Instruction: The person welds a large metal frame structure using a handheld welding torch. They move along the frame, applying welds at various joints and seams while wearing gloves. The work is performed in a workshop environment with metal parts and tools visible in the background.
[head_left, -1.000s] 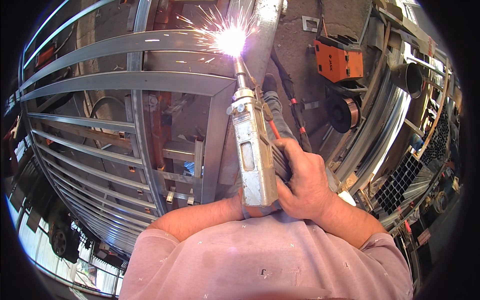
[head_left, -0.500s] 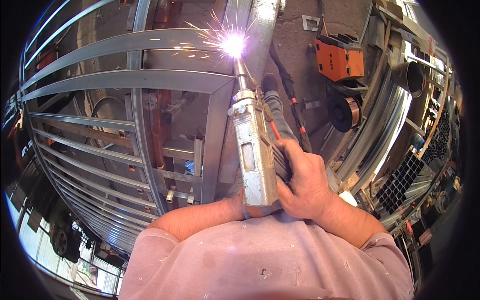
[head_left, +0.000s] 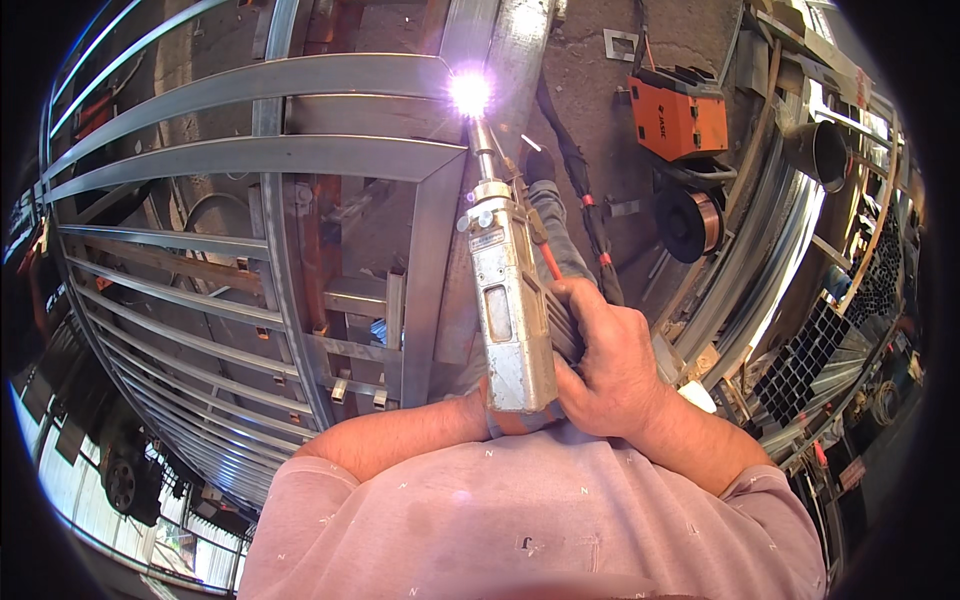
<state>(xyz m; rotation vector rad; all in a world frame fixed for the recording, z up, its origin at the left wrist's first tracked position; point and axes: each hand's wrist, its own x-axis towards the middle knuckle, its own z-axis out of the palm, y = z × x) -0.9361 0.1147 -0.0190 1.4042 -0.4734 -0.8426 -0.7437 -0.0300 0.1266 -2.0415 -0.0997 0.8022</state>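
Lettering in dark print marks one side of the orange machine point(head_left: 680, 120) on the floor point(head_left: 600, 95), ahead of us and to the right. Closer in, the grip of our right hand point(head_left: 612, 360) is clenched around the dark ribbed side of a boxy silver torch point(head_left: 512, 320), its thumb and forefinger toward the body. Our left forearm point(head_left: 410, 430) runs behind the torch's near end, where our left hand is hidden, so we cannot tell what that grip does.

The torch lies lengthwise in front of our chest, its nozzle point(head_left: 484, 145) pointing away from us. A small label sits below the knobs on its upper face, too small for us to read. Just beyond the nozzle tip a white-violet glare point(head_left: 470, 93) covers the right end of a curved flat bar point(head_left: 350, 75), part of the steel frame point(head_left: 435, 250) that fills our left side.

Our pink shirt point(head_left: 430, 510) carries small pale letters scattered over the cloth and one dark character low at the middle, beside a stitched outline. Beyond the torch stand a grey trouser leg point(head_left: 548, 210) and a dark cable point(head_left: 575, 165) with red bands. Just below the orange machine sits a spool point(head_left: 708, 222) of coppery wire, and farther right lie stacked square tubes point(head_left: 795, 365).
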